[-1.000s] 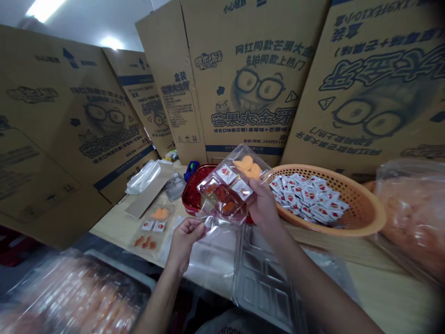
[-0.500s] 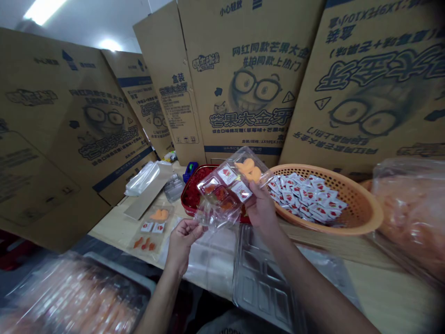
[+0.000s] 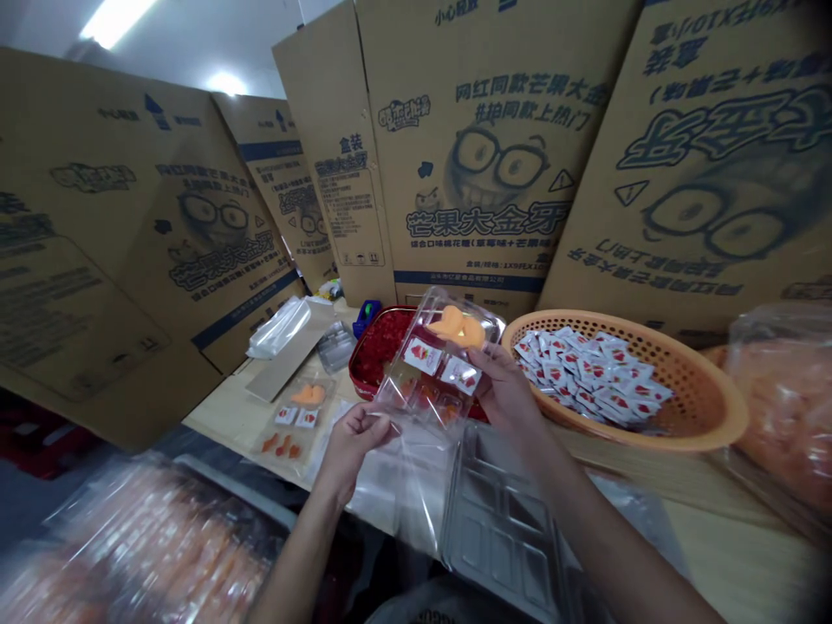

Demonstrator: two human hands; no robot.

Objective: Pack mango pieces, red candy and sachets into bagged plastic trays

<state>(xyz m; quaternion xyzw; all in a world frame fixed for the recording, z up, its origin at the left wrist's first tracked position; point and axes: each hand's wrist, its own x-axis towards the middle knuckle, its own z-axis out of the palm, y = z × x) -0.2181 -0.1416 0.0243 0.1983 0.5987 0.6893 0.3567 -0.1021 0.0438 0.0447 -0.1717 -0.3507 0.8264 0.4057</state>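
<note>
My right hand [image 3: 508, 390] grips the right edge of a clear plastic tray [image 3: 411, 392], tilted above the table. Inside it lie an orange moulded candy [image 3: 455, 326], two white sachets [image 3: 424, 355] with red print, and small orange-red pieces at the lower end. With thumb and fingers pinched, my left hand [image 3: 351, 446] holds the edge of a clear plastic bag [image 3: 419, 498]. The bag hangs down below the tray, whose lower end is at its mouth; how far in it sits I cannot tell.
Behind the tray stands a red bin [image 3: 383, 342] of red shreds. An orange basket [image 3: 711, 407] holds many sachets. A filled tray [image 3: 295, 420] lies at left, stacked empty trays [image 3: 500, 529] in front. Large cartons [image 3: 481, 156] wall the back; bagged orange goods [image 3: 149, 546] sit lower left.
The bag, bunched near the tray's lower end before, now hangs down longer and straighter. The tray's tilt has shifted and its lower end is closer to my left hand. The view has turned slightly left.
</note>
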